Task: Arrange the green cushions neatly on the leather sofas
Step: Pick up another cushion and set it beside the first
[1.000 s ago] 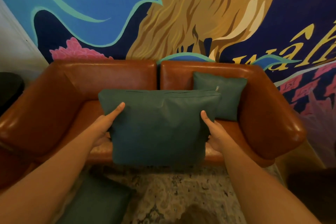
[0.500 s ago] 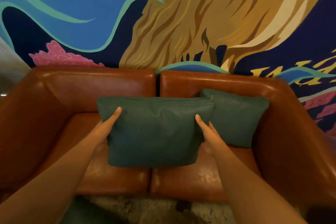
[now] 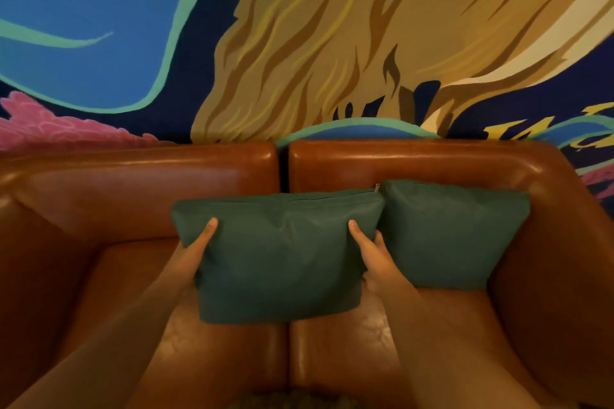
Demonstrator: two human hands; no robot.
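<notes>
I hold a green cushion (image 3: 282, 256) upright over the middle of the brown leather sofa (image 3: 146, 176), its zip edge on top. My left hand (image 3: 191, 257) grips its left side and my right hand (image 3: 373, 257) grips its right side, thumbs on the front face. Its lower edge sits at the seam between the two seat pads. A second green cushion (image 3: 455, 236) leans against the right backrest, touching the held cushion's right edge. The fingers of both hands are hidden behind the held cushion.
The sofa's left armrest (image 3: 30, 259) and right armrest (image 3: 571, 259) close in the seat. The left seat pad (image 3: 126, 276) lies bare. A painted mural wall (image 3: 299, 43) rises directly behind the backrest. A patch of rug (image 3: 295, 400) shows at the bottom edge.
I have moved closer to the sofa and carried the held cushion forward and down, from in front of the sofa to over the seat, beside the right cushion. The floor cushion has left view.
</notes>
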